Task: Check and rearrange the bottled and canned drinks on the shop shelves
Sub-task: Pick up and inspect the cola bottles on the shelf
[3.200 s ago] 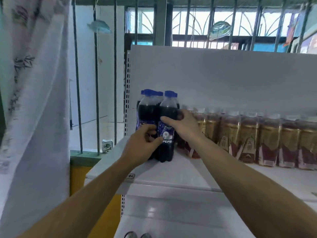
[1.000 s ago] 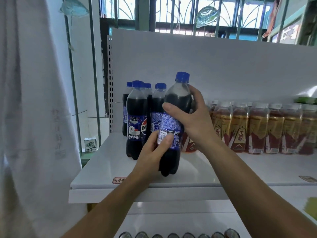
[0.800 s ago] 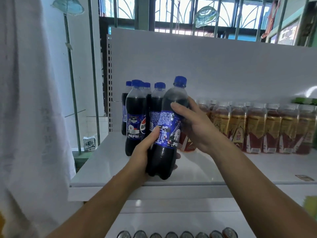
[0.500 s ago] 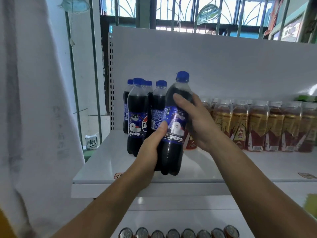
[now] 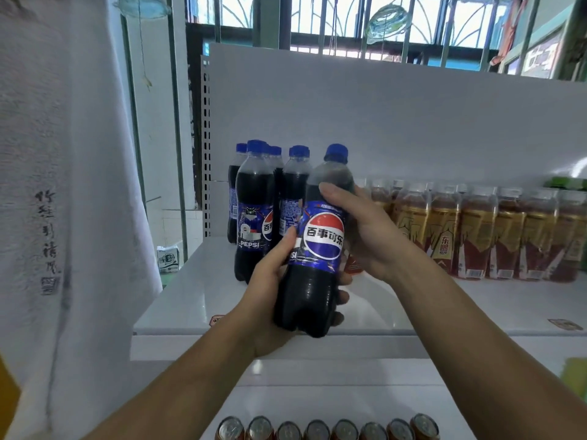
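1. Head view: left hand wraps the lower body of a dark plastic cola bottle with blue cap and glossy blue label; right hand grips its shoulder.
2. Bottle is slightly tilted, at the smooth white shelf front edge.
3. Behind-left: matching cola bottles, standing.
4. Rear right: row of amber tea bottles, white caps.

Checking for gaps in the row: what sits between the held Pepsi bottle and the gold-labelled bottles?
In the head view, the right hand gripping the Pepsi bottle, and a red-labelled bottle mostly hidden behind that hand.
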The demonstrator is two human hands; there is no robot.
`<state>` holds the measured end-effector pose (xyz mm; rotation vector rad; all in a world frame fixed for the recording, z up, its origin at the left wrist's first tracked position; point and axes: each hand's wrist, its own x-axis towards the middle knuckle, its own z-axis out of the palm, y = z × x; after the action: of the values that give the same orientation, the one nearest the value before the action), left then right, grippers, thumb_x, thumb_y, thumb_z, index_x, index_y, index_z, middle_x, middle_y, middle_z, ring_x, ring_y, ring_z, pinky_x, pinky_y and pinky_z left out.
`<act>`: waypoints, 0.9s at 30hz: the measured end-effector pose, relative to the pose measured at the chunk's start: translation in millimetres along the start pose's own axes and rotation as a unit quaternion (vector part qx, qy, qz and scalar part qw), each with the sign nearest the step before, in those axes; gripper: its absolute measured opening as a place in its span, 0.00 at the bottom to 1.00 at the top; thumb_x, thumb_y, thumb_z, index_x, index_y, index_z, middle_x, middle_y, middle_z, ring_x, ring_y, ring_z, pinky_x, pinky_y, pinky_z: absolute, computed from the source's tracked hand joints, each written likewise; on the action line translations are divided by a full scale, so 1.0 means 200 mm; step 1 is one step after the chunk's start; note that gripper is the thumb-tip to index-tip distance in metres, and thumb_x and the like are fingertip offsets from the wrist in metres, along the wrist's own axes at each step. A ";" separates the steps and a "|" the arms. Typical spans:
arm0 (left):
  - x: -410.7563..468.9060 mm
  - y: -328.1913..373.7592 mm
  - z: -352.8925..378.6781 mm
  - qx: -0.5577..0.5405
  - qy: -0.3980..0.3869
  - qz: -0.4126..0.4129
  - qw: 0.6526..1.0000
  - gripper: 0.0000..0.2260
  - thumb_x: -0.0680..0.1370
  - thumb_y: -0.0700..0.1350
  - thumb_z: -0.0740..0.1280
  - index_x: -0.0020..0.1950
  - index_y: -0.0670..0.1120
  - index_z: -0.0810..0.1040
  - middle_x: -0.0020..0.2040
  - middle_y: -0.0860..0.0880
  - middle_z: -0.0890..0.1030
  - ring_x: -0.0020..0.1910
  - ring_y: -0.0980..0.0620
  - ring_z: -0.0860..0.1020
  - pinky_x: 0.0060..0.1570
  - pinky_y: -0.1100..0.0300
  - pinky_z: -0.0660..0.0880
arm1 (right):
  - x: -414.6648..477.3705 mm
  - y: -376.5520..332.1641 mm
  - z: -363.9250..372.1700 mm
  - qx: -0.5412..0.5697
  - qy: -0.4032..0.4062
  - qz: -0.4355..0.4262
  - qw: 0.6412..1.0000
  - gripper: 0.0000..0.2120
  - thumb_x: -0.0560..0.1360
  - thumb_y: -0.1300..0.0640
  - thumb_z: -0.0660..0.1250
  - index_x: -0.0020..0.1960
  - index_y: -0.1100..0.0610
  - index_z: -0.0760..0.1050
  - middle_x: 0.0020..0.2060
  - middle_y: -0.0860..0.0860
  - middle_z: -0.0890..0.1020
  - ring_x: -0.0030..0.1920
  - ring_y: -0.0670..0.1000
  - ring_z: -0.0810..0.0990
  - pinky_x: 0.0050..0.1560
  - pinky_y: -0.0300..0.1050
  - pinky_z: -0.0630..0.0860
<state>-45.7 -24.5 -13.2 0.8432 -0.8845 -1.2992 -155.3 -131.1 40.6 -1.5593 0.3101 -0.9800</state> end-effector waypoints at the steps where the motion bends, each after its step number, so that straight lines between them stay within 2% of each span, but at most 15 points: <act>1: 0.00 0.00 0.00 0.002 0.001 -0.001 1.000 0.29 0.71 0.66 0.62 0.48 0.43 0.87 0.47 0.40 0.85 0.39 0.43 0.84 0.40 0.52 0.82 | 0.00 0.00 0.00 0.006 0.013 -0.008 1.000 0.30 0.67 0.48 0.73 0.68 0.54 0.74 0.51 0.50 0.86 0.48 0.50 0.86 0.46 0.43 0.82; 4: 0.02 -0.01 0.04 0.047 0.065 0.072 0.994 0.27 0.69 0.63 0.63 0.61 0.48 0.80 0.52 0.44 0.86 0.50 0.44 0.85 0.52 0.50 0.81 | -0.01 -0.02 0.03 -0.076 0.062 -0.054 0.994 0.32 0.63 0.43 0.75 0.65 0.49 0.73 0.53 0.48 0.84 0.46 0.46 0.86 0.42 0.38 0.81; 5: 0.02 -0.01 0.05 0.067 0.080 0.097 0.990 0.25 0.69 0.63 0.63 0.61 0.51 0.78 0.52 0.46 0.86 0.51 0.45 0.84 0.52 0.52 0.81 | -0.01 -0.02 0.04 -0.107 0.072 -0.069 0.989 0.30 0.64 0.43 0.75 0.64 0.47 0.71 0.53 0.46 0.82 0.44 0.43 0.85 0.40 0.35 0.80; 7: 0.03 -0.02 0.06 0.093 0.106 0.117 0.983 0.19 0.72 0.61 0.64 0.57 0.52 0.76 0.47 0.48 0.85 0.45 0.49 0.84 0.44 0.56 0.81 | -0.01 -0.01 0.04 -0.122 0.067 -0.077 0.987 0.29 0.67 0.45 0.75 0.65 0.46 0.69 0.53 0.45 0.81 0.43 0.40 0.85 0.38 0.33 0.79; 10: 0.00 0.01 0.06 0.059 0.092 0.047 0.993 0.27 0.71 0.64 0.63 0.61 0.46 0.78 0.47 0.41 0.86 0.39 0.44 0.85 0.38 0.53 0.82 | 0.00 0.00 0.01 -0.055 0.004 -0.023 0.998 0.34 0.65 0.44 0.73 0.69 0.50 0.70 0.57 0.51 0.83 0.49 0.47 0.86 0.46 0.41 0.81; 12: -0.02 0.02 0.05 0.015 0.060 0.013 0.998 0.29 0.74 0.64 0.62 0.62 0.43 0.79 0.49 0.39 0.85 0.38 0.42 0.84 0.36 0.52 0.82 | 0.00 0.00 -0.01 -0.041 -0.014 -0.018 0.999 0.33 0.66 0.45 0.73 0.69 0.51 0.71 0.57 0.52 0.83 0.51 0.49 0.85 0.48 0.42 0.81; 15: 0.00 -0.01 0.03 0.025 0.071 0.051 0.996 0.24 0.78 0.63 0.60 0.61 0.47 0.79 0.51 0.42 0.86 0.43 0.44 0.85 0.45 0.50 0.83 | 0.00 0.00 0.01 -0.069 0.027 -0.056 0.996 0.33 0.65 0.45 0.75 0.67 0.49 0.72 0.56 0.49 0.83 0.49 0.47 0.86 0.48 0.41 0.81; 17: 0.02 -0.03 0.05 0.080 0.116 0.098 0.985 0.17 0.79 0.62 0.59 0.59 0.54 0.78 0.53 0.47 0.85 0.50 0.49 0.84 0.54 0.52 0.80 | 0.00 0.00 0.03 -0.122 0.055 -0.089 0.987 0.28 0.68 0.46 0.77 0.65 0.45 0.70 0.54 0.44 0.81 0.47 0.45 0.85 0.42 0.33 0.80; 19: 0.03 -0.03 0.05 0.104 0.150 0.116 0.976 0.13 0.81 0.61 0.56 0.55 0.57 0.76 0.52 0.50 0.83 0.49 0.52 0.82 0.52 0.57 0.77 | 0.01 0.00 0.04 -0.176 0.063 -0.102 0.977 0.27 0.71 0.48 0.76 0.64 0.40 0.66 0.51 0.38 0.77 0.46 0.41 0.82 0.37 0.27 0.77; 20: 0.04 -0.03 0.05 0.103 0.162 0.108 0.975 0.14 0.81 0.61 0.55 0.56 0.56 0.76 0.50 0.49 0.83 0.47 0.51 0.82 0.48 0.57 0.78 | 0.01 0.01 0.04 -0.179 0.058 -0.094 0.978 0.27 0.72 0.47 0.76 0.65 0.40 0.65 0.51 0.37 0.76 0.47 0.40 0.80 0.36 0.26 0.76; 22: 0.04 0.00 0.04 0.075 0.150 0.066 0.984 0.23 0.81 0.63 0.55 0.61 0.48 0.79 0.48 0.42 0.85 0.41 0.45 0.84 0.41 0.55 0.81 | 0.00 0.01 0.04 -0.146 0.027 -0.057 0.987 0.30 0.71 0.43 0.73 0.69 0.45 0.67 0.55 0.40 0.78 0.52 0.42 0.81 0.43 0.30 0.78; 24: 0.02 0.03 0.02 0.014 0.109 0.017 0.994 0.26 0.81 0.63 0.55 0.59 0.42 0.80 0.43 0.39 0.85 0.34 0.43 0.84 0.35 0.55 0.81 | 0.01 0.02 0.02 -0.125 0.000 -0.014 0.992 0.38 0.66 0.38 0.72 0.73 0.46 0.68 0.59 0.45 0.81 0.58 0.49 0.82 0.55 0.44 0.80; 25: 0.01 0.03 0.02 -0.016 0.089 -0.005 0.996 0.27 0.81 0.62 0.56 0.57 0.41 0.81 0.42 0.39 0.85 0.33 0.43 0.83 0.34 0.55 0.81 | 0.01 0.03 0.01 -0.124 0.000 -0.005 0.992 0.40 0.64 0.38 0.73 0.74 0.46 0.68 0.60 0.46 0.81 0.58 0.50 0.83 0.57 0.48 0.80; 27: 0.01 0.03 0.02 -0.068 0.062 -0.040 0.995 0.26 0.80 0.62 0.58 0.57 0.40 0.81 0.43 0.39 0.84 0.33 0.43 0.82 0.36 0.54 0.81 | 0.02 0.04 0.01 -0.110 0.009 0.002 0.994 0.40 0.63 0.39 0.74 0.73 0.46 0.69 0.60 0.47 0.83 0.57 0.50 0.84 0.54 0.47 0.81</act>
<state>-46.8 -25.6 -6.3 0.8485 -0.6626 -1.3458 -149.6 -135.2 35.3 -1.7495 0.4456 -0.9822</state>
